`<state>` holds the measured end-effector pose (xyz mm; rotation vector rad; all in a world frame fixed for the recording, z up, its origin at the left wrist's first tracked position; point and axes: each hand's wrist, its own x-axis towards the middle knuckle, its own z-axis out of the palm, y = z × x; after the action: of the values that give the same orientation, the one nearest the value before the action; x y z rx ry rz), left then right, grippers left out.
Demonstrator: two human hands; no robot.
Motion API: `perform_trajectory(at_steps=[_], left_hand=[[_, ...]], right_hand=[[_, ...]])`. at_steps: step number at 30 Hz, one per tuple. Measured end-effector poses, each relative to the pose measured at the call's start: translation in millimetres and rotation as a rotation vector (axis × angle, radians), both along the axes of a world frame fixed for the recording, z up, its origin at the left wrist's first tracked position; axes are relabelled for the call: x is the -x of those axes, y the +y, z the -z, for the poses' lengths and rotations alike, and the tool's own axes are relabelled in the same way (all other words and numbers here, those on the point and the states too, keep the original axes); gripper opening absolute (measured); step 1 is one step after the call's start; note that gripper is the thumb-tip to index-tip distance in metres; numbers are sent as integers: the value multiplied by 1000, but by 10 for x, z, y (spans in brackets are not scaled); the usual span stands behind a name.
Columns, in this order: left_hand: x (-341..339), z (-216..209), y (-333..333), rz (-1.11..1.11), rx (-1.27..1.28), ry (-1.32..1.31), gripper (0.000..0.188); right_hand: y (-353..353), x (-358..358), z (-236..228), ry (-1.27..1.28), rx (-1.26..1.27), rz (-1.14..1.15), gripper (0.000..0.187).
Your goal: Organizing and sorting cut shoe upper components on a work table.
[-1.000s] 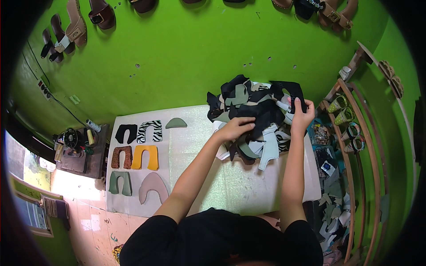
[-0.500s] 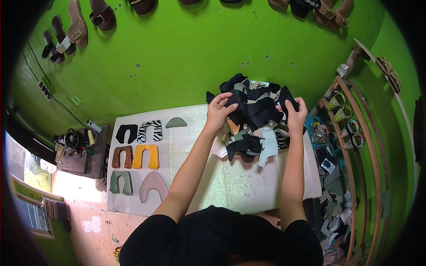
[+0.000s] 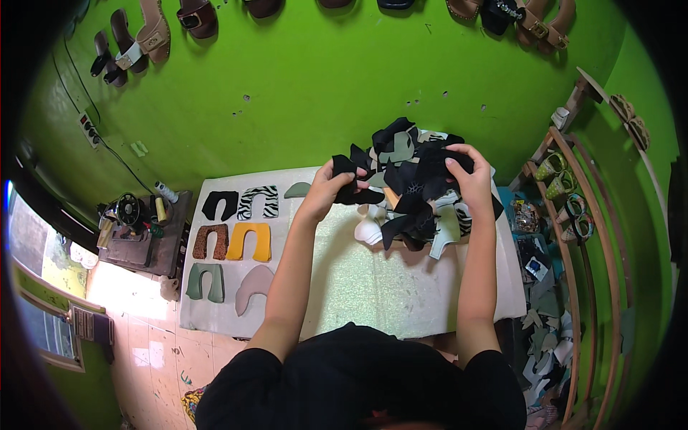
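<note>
The two hands are held apart over the far right part of the desk [image 3: 351,287]. A black scrap [image 3: 342,165] is pinched between the thumb and fingers of the left hand [image 3: 324,190], beside the left edge of a pile of scraps [image 3: 409,188]. A larger black scrap [image 3: 432,174] is gripped by the right hand [image 3: 473,179] at the pile's right side. On the desk's left part, U-shaped pieces [image 3: 249,242] in black, zebra stripe, spotted brown, yellow, green and pink are laid out in two columns, with a green half-moon piece [image 3: 296,190] near the left hand. Sandals [image 3: 198,18] are hung on the green wall [image 3: 301,93]; any marking on the tan sandal's metal plate [image 3: 153,41] is too small to be read, as is any print on a white and blue packet [image 3: 535,268] right of the desk.
</note>
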<state>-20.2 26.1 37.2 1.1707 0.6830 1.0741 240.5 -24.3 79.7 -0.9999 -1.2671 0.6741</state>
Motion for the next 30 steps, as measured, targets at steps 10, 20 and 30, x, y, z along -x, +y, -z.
perform_trajectory(at_steps=[10,20,30], left_hand=[[454,-66,-188,-171,-345,539,26],[834,77,-292,-149,-129,336,17],[836,321,-522,-331,-251,219,12]], right_hand=[[-129,523,154,-48,172,-92,10],[-251,896,261,-102,136,-242,26],[-141,1346,633,-62,215,56,10]])
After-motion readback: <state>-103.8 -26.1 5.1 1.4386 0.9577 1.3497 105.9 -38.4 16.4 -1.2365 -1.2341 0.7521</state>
